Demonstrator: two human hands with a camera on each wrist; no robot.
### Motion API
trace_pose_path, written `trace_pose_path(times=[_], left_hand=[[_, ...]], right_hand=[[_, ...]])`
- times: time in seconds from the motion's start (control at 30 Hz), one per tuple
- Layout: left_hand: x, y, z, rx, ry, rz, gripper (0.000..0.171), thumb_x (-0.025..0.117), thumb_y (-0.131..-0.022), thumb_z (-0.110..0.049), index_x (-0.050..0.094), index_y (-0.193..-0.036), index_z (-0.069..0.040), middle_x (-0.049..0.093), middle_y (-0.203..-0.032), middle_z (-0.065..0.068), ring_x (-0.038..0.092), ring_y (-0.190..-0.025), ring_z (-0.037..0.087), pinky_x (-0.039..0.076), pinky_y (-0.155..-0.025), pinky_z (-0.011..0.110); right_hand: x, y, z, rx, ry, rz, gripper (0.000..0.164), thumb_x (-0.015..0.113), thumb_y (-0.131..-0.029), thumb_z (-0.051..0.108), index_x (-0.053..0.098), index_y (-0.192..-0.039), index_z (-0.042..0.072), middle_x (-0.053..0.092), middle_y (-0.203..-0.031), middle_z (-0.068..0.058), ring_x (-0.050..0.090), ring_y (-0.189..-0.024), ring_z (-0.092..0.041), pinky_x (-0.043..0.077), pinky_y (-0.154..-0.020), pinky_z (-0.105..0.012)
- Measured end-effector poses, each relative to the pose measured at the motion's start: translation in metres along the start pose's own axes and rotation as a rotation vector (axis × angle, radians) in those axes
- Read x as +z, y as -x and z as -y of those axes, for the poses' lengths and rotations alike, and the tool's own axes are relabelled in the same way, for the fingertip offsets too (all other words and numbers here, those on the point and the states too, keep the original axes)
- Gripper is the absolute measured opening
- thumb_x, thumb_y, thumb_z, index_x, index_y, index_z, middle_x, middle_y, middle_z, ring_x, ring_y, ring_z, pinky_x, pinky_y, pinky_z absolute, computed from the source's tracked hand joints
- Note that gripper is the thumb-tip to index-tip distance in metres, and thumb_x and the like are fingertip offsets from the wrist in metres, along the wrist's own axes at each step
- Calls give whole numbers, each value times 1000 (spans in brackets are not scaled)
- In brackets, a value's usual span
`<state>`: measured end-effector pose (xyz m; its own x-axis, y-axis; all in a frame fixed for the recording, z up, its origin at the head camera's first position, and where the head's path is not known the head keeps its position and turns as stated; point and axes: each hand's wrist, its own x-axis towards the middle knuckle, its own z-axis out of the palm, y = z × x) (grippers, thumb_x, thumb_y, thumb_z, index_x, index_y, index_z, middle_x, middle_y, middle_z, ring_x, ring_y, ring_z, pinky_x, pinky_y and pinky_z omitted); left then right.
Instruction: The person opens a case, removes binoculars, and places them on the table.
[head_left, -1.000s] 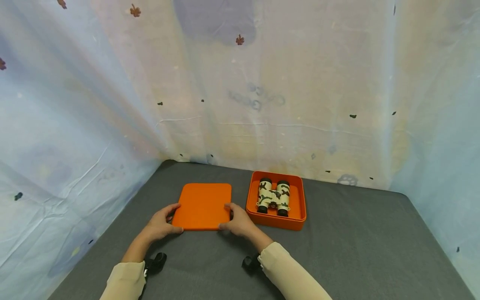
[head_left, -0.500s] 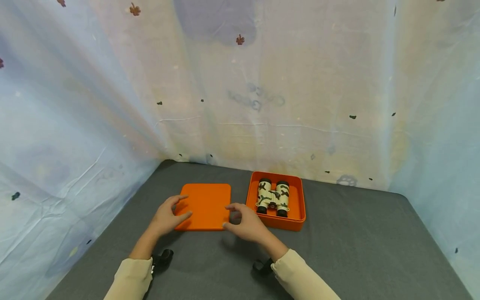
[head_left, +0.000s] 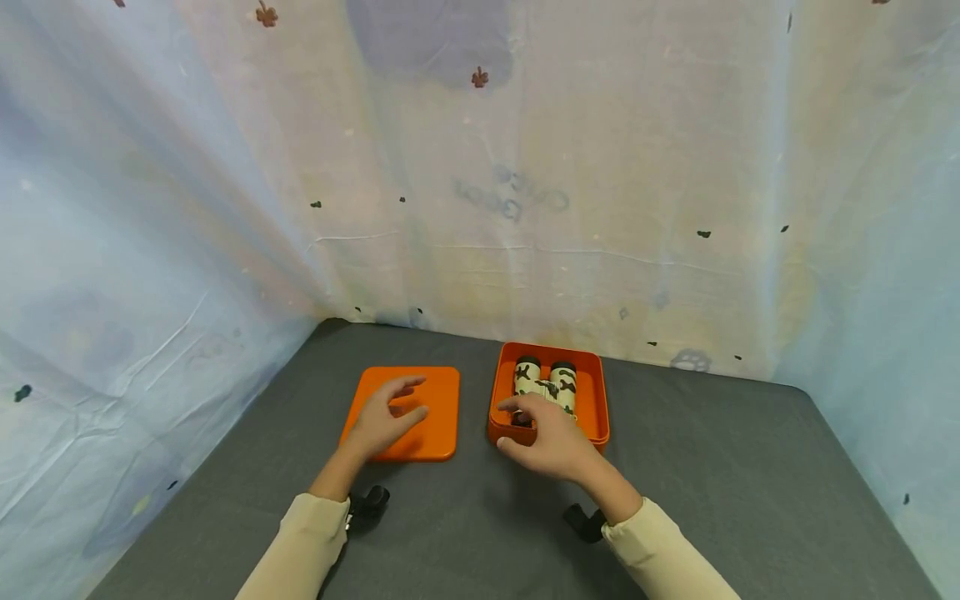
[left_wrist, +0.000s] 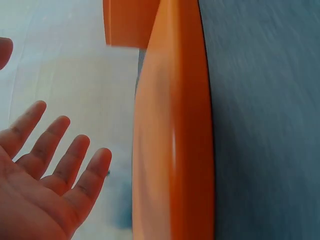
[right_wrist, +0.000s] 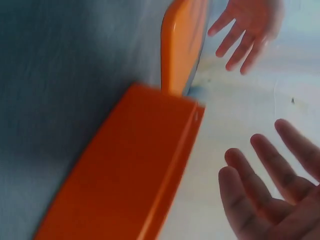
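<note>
An orange lid [head_left: 438,417] lies flat on the grey table at left of centre in the head view. My left hand [head_left: 381,421] is raised over it with fingers spread, holding nothing; the left wrist view shows the lid [left_wrist: 172,140] apart from the fingers [left_wrist: 75,160]. Right of the lid stands an open orange box [head_left: 596,408]. Inside lie camouflage-patterned binoculars [head_left: 528,375], their near end partly hidden by my right hand [head_left: 551,437]. That hand hovers at the box's near side, fingers apart and nothing between them; the right wrist view shows the box wall [right_wrist: 125,165] beside it.
The grey cloth-covered table [head_left: 712,483] runs back to a pale patterned curtain [head_left: 600,167], which also hangs along the left and right sides. Black straps with wrist cameras [head_left: 585,523] sit below both hands.
Both hands have let go of the lid, which stays on the table. The left hand has risen and moved right over it; the right hand has moved right to the box with the binoculars.
</note>
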<state>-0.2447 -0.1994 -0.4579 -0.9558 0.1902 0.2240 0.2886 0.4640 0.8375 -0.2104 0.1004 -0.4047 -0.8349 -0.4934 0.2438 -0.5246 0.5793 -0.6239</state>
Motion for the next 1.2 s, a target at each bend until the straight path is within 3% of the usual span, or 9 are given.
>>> trace_pose_path(times=[0.2, 0.37, 0.5, 0.63, 0.83, 1.0, 1.2], left_hand=[[20, -12, -9, -3, 40, 52, 53, 67, -91, -26, 49, -139, -13, 48, -144, 11, 45, -132, 36, 43, -103, 54], [36, -21, -14, -15, 106, 96, 54, 66, -92, -19, 46, -142, -9, 44, -147, 16, 42, -134, 42, 40, -105, 57], [45, -25, -16, -47, 128, 100, 53, 68, -91, -23, 49, -140, -18, 46, -146, 10, 45, -132, 39, 43, -104, 54], [54, -29, -19, -60, 139, 95, 51, 69, -90, -27, 51, -138, -23, 49, -143, 3, 47, -130, 35, 45, -102, 51], [67, -34, -22, -58, 175, 109, 51, 69, -90, -24, 52, -138, -24, 48, -144, 4, 48, -130, 36, 47, -100, 52], [73, -38, -23, -52, 189, 117, 53, 69, -89, -21, 51, -139, -26, 45, -147, 5, 49, -128, 34, 49, -97, 50], [79, -40, -25, -24, 192, 141, 58, 68, -90, -19, 46, -144, -19, 43, -149, 9, 50, -128, 35, 50, -96, 50]], right_hand=[[-20, -1, -14, -13, 122, -19, 39, 71, -84, 30, 63, -121, 20, 61, -116, 2, 61, -95, -19, 54, -81, -38], [-30, -7, -31, 5, 235, -7, 48, 71, -83, 36, 61, -126, 17, 60, -116, -4, 61, -97, -23, 53, -77, -37], [-34, -14, -45, 9, 305, 7, 53, 71, -83, 38, 60, -129, 15, 59, -110, -6, 59, -97, -23, 51, -75, -38], [-37, -21, -56, 35, 318, 27, 55, 72, -82, 40, 60, -129, 15, 59, -105, -8, 58, -93, -24, 49, -70, -34], [-37, -29, -69, 83, 334, 47, 59, 72, -81, 43, 58, -131, 15, 57, -109, -8, 59, -93, -24, 49, -68, -34], [-34, -35, -79, 127, 351, 48, 60, 74, -79, 45, 59, -130, 18, 55, -105, -7, 51, -78, -16, 43, -62, -31], [-31, -39, -89, 173, 350, 60, 64, 76, -77, 47, 59, -132, 18, 51, -98, -8, 42, -64, -16, 37, -56, -29]])
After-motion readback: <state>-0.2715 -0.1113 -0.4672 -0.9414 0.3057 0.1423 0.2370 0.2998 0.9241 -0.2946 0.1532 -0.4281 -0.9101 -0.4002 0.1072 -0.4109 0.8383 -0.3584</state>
